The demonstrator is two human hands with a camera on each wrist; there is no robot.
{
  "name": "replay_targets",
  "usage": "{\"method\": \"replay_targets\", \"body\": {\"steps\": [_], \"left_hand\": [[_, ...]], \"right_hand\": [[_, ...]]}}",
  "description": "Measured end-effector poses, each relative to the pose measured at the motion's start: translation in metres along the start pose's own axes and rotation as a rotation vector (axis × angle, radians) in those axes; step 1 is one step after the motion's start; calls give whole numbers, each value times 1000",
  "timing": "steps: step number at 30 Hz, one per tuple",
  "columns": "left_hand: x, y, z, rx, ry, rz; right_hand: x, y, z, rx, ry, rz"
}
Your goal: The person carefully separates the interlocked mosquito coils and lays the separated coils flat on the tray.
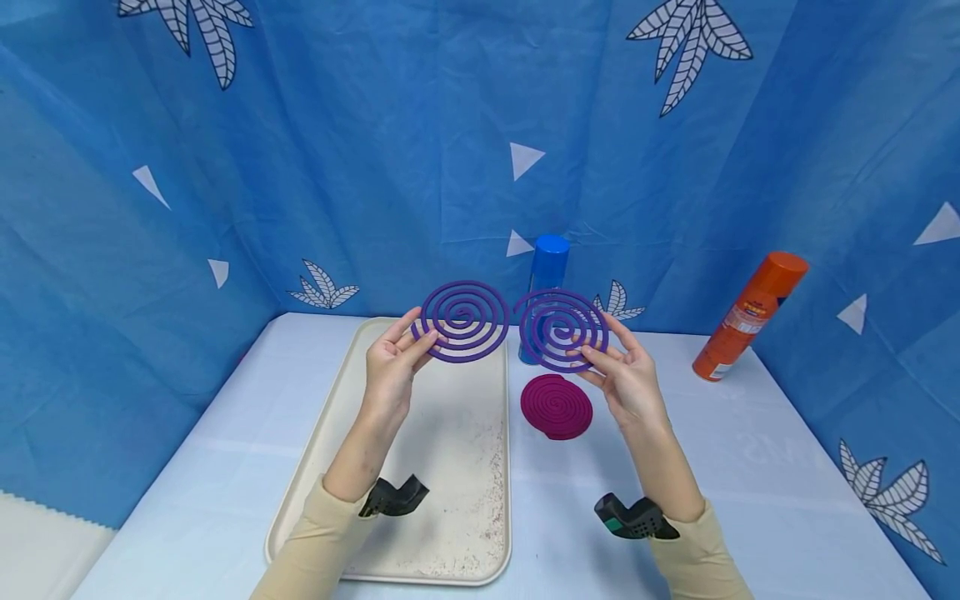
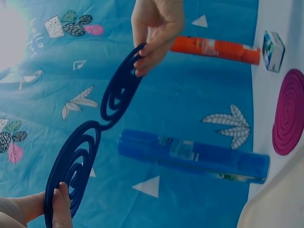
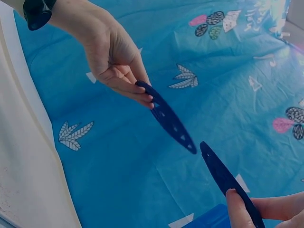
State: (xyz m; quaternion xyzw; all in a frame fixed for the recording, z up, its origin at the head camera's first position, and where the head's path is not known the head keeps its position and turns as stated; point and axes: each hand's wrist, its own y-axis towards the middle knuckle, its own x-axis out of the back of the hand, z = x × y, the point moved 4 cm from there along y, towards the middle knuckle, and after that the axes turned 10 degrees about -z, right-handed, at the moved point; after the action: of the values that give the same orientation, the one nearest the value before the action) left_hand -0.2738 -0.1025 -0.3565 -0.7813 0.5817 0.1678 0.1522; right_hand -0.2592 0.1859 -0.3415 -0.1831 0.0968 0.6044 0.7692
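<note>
My left hand (image 1: 392,362) pinches a purple mosquito coil (image 3: 175,127) by its left edge, between thumb and fingers. A second purple mosquito coil (image 3: 222,175) is pinched at its right edge by my right hand (image 1: 630,375). Both coils are held up side by side above the table, their spiral faces showing in the head view. A narrow gap parts them in the right wrist view. Below the right-hand coil, a magenta mosquito coil (image 1: 557,407) lies flat on the table.
A cream tray (image 1: 442,467) with speckled marks lies under my left arm. Behind the right-hand coil stands a blue spray can (image 1: 552,254). An orange spray can (image 1: 746,321) stands at the back right. The left wrist view also shows a small box (image 2: 273,51). Blue patterned cloth (image 1: 360,167) hangs behind.
</note>
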Motion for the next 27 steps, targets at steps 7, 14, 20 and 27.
{"method": "replay_targets", "body": {"steps": [7, 14, 20, 27], "left_hand": [[12, 16, 6, -14, 34, -83], [29, 39, 15, 0, 15, -179], [42, 51, 20, 43, 29, -208], [55, 64, 27, 52, 49, -251]], "right_hand": [[0, 1, -2, 5, 5, 16], [-1, 1, -4, 10, -12, 22], [-1, 1, -6, 8, -29, 23], [-2, 1, -6, 10, -31, 21]]}}
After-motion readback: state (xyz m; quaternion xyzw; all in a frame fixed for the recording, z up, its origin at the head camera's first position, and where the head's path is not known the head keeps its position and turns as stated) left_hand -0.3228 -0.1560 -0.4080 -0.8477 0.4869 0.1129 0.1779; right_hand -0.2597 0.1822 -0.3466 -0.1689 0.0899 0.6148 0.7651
